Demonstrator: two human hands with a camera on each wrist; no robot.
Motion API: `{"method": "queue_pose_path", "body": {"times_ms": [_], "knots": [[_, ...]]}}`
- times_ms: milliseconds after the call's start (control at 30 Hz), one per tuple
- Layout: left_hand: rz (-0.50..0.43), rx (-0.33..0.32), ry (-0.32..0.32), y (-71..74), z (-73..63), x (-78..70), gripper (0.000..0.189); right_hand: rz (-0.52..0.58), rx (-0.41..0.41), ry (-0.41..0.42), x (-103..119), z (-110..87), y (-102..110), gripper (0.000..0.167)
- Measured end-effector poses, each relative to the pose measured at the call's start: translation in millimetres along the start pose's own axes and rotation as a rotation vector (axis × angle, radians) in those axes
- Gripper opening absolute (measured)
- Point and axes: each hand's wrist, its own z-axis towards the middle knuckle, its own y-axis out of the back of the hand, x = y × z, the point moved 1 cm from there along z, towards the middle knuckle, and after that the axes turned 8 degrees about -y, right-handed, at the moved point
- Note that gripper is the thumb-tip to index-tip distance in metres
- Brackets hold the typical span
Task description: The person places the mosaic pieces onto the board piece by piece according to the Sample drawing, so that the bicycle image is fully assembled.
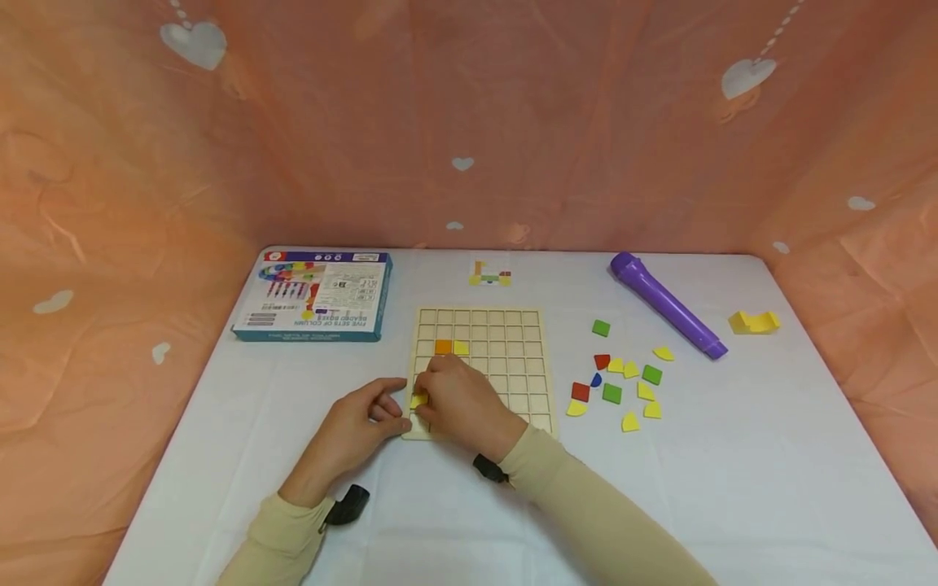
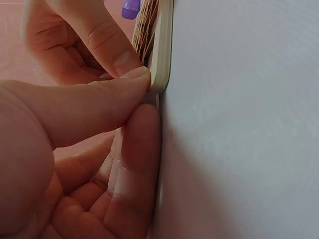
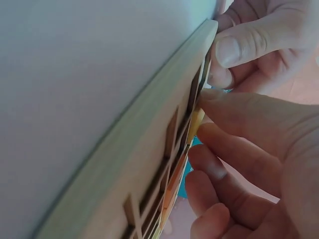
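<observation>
Grid board (image 1: 500, 350): lay flat and squarely at the middle of the white table (image 1: 454, 529), its pale wood divided into square cells.
Left hand (image 1: 352, 427): touched the grid board's left side, thumb at the near corner and index finger farther along, with a moderate gap between them; the other fingers were bent.
Right hand (image 1: 469, 403): reached over the grid board, thumb and index finger narrowed on a yellow piece.
Yellow piece (image 1: 418, 400): sat at the left column of the grid board, toward its near end, pinched between those fingertips; whether it was fully seated in a cell could not be told.
Placed pieces: an orange square (image 1: 443, 347) and a yellow quarter-round (image 1: 461, 347) occupied adjoining cells, just beyond the right hand.
Pattern card (image 1: 489, 277): lay beyond the grid board's far edge, printed with a small figure in coloured shapes.
Loose pieces (image 1: 611, 393): were scattered right of the grid board, comprising green and red squares, yellow rounded shapes and one small blue piece.
Box (image 1: 315, 297): lay at the far left, its print upside down to the camera.
Purple rod (image 1: 667, 305): lay aslant beyond the loose pieces, thick end away.
Yellow block (image 1: 755, 323): stood right of the purple rod, its top hollowed.
Backdrop (image 1: 469, 106): hung behind, orange with pale hearts.
</observation>
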Motion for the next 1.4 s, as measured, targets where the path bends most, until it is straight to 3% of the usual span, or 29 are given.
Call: {"method": "queue_pose_path", "body": {"times_ms": [933, 1100, 1233, 1400], "knots": [[0.019, -0.004, -0.016, -2.2, 2.3, -2.3, 0.058, -0.03, 0.025, 0.007, -5.9, -3.9, 7.2, 0.015], [0.028, 0.004, -0.014, -2.1, 0.5, -0.3, 0.059, 0.035, 0.03, -0.039, -19.7, -15.9, 16.1, 0.013], [0.038, 0.007, -0.011, 0.0, -1.2, 2.0, 0.06, 0.043, -0.013, -0.067, -37.8, -31.6, 27.5, 0.013], [0.032, 0.01, -0.019, -0.1, -0.8, 3.2, 0.06, 0.034, -0.033, -0.161, -66.9, -55.8, 41.6, 0.015]]}}
